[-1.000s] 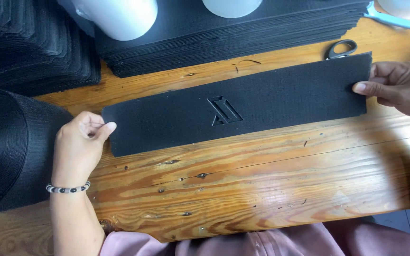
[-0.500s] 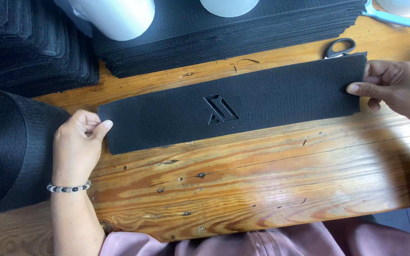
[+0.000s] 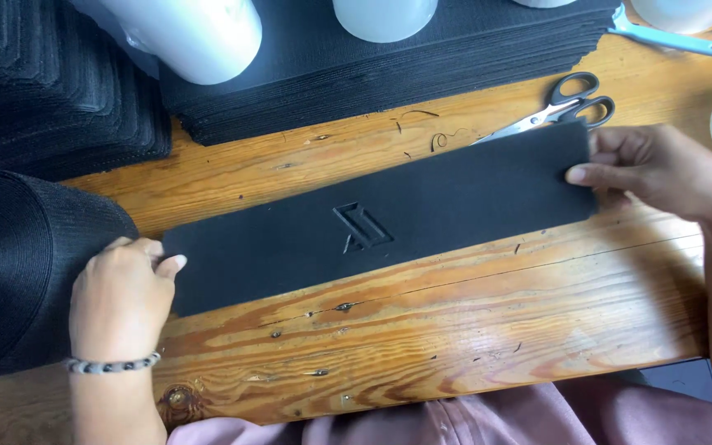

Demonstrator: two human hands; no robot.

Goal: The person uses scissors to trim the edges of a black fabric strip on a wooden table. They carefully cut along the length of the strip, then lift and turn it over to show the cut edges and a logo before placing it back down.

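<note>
A long black fabric strip (image 3: 422, 210) with an embossed angular mark at its middle lies flat and slanted on the wooden table (image 3: 471, 330). My left hand (image 3: 121, 301) pinches its left end, a beaded bracelet on that wrist. At the other end, my right hand (image 3: 657, 169) grips the strip's edge between thumb and fingers. Black-handled scissors (image 3: 558, 107) lie just behind the strip's right end.
A thick stack of black fabric sheets (image 3: 389, 70) fills the back, with white cylinders (image 3: 195, 33) standing on it. Another black stack (image 3: 43, 91) sits at back left, and a big roll of black webbing (image 3: 18, 264) at left. A light-blue tool (image 3: 669, 37) lies at the far right.
Both hands have slid the strip slightly left and toward the back, uncovering more of the scissors' blades.
</note>
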